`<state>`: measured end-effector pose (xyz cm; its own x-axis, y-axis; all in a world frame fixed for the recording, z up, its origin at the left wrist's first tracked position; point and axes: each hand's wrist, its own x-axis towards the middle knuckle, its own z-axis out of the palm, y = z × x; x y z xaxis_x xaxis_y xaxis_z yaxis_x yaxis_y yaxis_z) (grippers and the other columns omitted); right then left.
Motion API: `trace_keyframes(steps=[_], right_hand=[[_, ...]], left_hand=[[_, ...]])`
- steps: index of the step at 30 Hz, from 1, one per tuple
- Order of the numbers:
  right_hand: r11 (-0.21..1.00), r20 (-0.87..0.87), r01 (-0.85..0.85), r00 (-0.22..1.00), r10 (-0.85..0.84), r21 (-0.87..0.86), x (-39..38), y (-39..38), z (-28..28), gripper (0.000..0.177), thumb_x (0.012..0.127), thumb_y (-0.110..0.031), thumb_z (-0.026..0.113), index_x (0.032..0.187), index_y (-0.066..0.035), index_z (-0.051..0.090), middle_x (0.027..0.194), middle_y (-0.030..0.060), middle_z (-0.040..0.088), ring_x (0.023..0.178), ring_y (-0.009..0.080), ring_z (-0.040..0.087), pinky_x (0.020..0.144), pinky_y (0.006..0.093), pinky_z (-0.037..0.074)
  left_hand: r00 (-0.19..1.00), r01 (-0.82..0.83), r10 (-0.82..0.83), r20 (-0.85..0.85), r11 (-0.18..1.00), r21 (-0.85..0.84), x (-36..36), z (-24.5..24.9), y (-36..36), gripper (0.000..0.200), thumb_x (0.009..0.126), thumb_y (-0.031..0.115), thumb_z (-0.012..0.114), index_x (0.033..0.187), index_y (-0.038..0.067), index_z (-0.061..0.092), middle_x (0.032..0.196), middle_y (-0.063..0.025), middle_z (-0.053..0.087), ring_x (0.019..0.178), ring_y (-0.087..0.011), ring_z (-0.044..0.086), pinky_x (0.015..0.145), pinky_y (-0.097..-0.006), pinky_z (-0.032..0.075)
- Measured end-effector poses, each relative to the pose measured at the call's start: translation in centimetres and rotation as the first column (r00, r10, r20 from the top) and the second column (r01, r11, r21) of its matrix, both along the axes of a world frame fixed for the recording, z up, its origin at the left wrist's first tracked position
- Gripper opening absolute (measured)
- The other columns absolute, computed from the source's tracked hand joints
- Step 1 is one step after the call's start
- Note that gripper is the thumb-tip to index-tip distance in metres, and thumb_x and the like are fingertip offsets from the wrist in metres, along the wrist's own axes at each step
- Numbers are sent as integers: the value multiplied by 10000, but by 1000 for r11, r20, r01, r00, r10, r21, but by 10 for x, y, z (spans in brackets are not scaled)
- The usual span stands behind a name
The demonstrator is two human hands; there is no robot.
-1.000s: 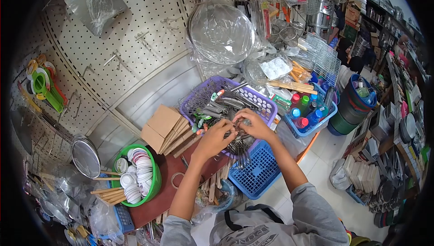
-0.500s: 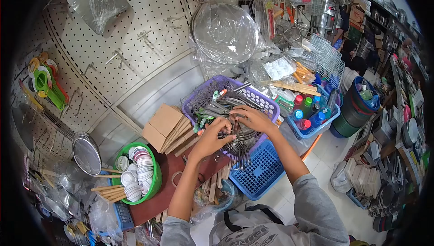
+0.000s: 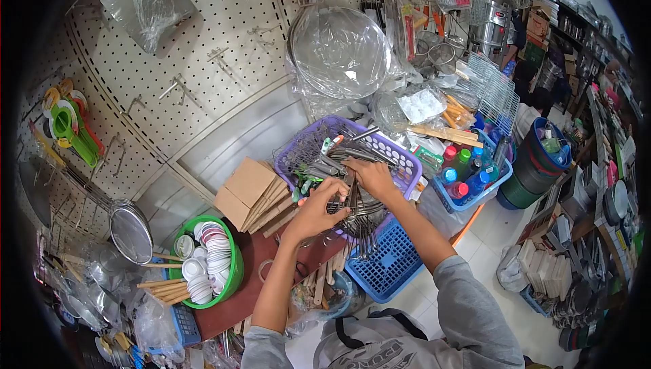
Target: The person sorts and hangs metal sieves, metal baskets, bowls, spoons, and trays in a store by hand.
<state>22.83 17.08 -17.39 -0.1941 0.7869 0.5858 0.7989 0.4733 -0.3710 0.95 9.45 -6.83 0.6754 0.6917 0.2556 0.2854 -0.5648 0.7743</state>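
A purple basket (image 3: 407, 160) stands before me, heaped with metal kitchen utensils, dark wire pieces and a few green and orange-tipped handles. Over its near side, my left hand (image 3: 320, 211) curls its thumb and fingers around a bundle of thin metal utensils (image 3: 363, 237). Their lower ends fan out past the basket's near edge; I cannot make out their exact kind. My right hand (image 3: 373, 179) is closed at the upper end of these utensils, its fingertips partly hidden among the metal.
Left of the basket are stacked cardboard pieces (image 3: 245, 189) and a green basket (image 3: 237, 267) of white ladles or spoons. A blue basket (image 3: 386, 281) sits below right. Colourful bottles fill a blue crate (image 3: 498, 182). Wrapped round strainers (image 3: 339, 50) hang on the pegboard.
My right hand has shifted slightly left and its fingers have closed more at the top of the utensils. My left hand stays nearly in place.
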Motion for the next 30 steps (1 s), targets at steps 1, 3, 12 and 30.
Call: trace_keyframes(steps=[1,3,12,30], right_hand=[[1000,-13,18,1000,-18,24,-2,-2,-2,365,918,-164,640,1272,-239,685,1242,76,719,884,336,734,705,481,564],[996,-20,42,999,-41,82,-3,-6,-6,382,918,-175,645,1290,-251,689,1260,62,718,905,319,740,726,462,576],[987,59,7,998,-16,162,-1,-11,-4,419,882,-133,665,1274,-278,692,1163,-2,698,959,271,685,763,419,593],[978,41,12,999,-22,208,16,-23,13,559,849,-129,699,1329,-414,677,1029,-18,632,883,222,577,671,367,566]], left_hand=[[1000,2,-2,15,1000,-2,0,-1,-1,448,835,-12,740,1231,49,539,1188,-69,507,1070,-196,570,980,-332,460],[999,-26,27,40,999,-23,3,4,-4,538,832,-18,732,1318,64,515,1256,-85,504,1109,-208,595,1000,-343,482],[994,-109,108,-8,989,-96,1,16,-11,670,832,-12,735,1430,93,450,1362,-91,478,1163,-208,616,1024,-368,511],[980,-156,164,111,985,-77,5,15,-18,497,800,42,760,1234,57,518,1037,-87,626,1051,-198,676,1012,-349,499]])
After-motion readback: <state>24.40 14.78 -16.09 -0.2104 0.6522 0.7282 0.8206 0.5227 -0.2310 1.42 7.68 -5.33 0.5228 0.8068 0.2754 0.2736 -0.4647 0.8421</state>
